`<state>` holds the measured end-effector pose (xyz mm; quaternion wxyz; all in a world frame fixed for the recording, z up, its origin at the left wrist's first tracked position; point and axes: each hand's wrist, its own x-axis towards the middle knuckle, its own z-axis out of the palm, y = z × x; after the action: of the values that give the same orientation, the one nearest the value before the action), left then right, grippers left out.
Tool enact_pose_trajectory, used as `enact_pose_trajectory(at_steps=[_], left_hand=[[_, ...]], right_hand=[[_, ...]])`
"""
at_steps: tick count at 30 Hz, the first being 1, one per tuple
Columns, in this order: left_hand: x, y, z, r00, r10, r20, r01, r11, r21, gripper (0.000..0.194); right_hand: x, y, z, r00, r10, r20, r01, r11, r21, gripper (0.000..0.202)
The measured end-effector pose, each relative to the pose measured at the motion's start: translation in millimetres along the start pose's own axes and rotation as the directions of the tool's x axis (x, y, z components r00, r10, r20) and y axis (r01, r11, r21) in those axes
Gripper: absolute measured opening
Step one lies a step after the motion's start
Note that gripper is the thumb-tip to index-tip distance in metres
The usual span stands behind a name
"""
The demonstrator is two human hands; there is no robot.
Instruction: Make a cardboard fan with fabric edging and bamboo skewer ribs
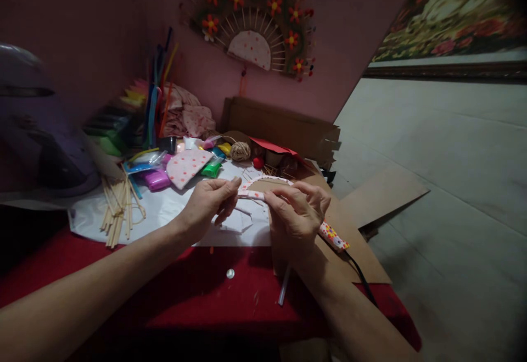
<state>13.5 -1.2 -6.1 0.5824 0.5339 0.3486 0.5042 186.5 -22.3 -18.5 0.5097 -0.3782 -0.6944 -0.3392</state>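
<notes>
A half-round piece of cardboard [267,184], edged with white fabric with pink dots, is held up above the white sheet. Its fabric edge is folded over along the curve and the straight side. My left hand [214,200] pinches the left corner between thumb and fingers. At the straight edge, my right hand [296,208] is closed on the right part, fingertips on the fabric. A glue gun [333,235] with a flowered cover lies beside my right hand, partly hidden by it. Another dotted half-round piece [187,167] rests on the sheet further left.
Wooden sticks [117,208] lie at the left. Colourful clay packets [156,179], a twine ball [240,151] and red paper [275,145] are behind. Brown cardboard [349,208] covers the right side. A glue stick [284,288] sits on the red cloth [185,290]. A flowered fan [251,21] hangs above.
</notes>
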Motion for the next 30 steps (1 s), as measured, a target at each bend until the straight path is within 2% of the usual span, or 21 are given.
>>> enact_pose_trajectory(at_steps=[4, 7, 10, 12, 14, 16, 21, 30], left_hand=[[3, -5, -3.6, 0.995, 0.059, -0.083, -0.056, 0.997, 0.045, 0.019], [2, -4, -2.5, 0.982, 0.144, -0.124, -0.139, 0.989, 0.052, 0.022], [-1, 0, -1.0, 0.955, 0.252, -0.156, -0.238, 0.966, 0.105, 0.016], [-4, 2, -0.5, 0.930, 0.340, -0.141, -0.310, 0.930, 0.196, 0.016], [-6, 3, 0.1, 0.918, 0.388, -0.080, -0.351, 0.891, 0.289, 0.015], [-8, 4, 1.1, 0.929, 0.369, -0.037, -0.335, 0.878, 0.342, 0.014], [-8, 3, 1.6, 0.940, 0.339, -0.040, -0.305, 0.887, 0.347, 0.010], [-7, 3, 2.5, 0.971, 0.232, -0.048, -0.222, 0.962, 0.156, 0.011]], right_hand=[[1, -2, -1, 0.999, 0.034, 0.012, -0.035, 0.999, 0.038, 0.017], [2, -2, -2, 0.998, 0.047, 0.037, -0.048, 0.998, 0.037, 0.017], [2, -2, -2, 0.998, 0.044, 0.049, -0.046, 0.999, 0.026, 0.015], [2, -2, -1, 0.998, 0.040, 0.042, -0.040, 0.999, 0.017, 0.015], [1, -1, 0, 0.999, 0.035, 0.035, -0.035, 0.999, 0.005, 0.015], [1, -1, 1, 0.999, 0.024, 0.032, -0.023, 1.000, -0.010, 0.014], [0, 0, 1, 0.999, -0.017, 0.032, 0.017, 0.999, -0.028, 0.012], [-1, 1, -1, 0.998, -0.037, 0.052, 0.039, 0.999, -0.034, 0.015]])
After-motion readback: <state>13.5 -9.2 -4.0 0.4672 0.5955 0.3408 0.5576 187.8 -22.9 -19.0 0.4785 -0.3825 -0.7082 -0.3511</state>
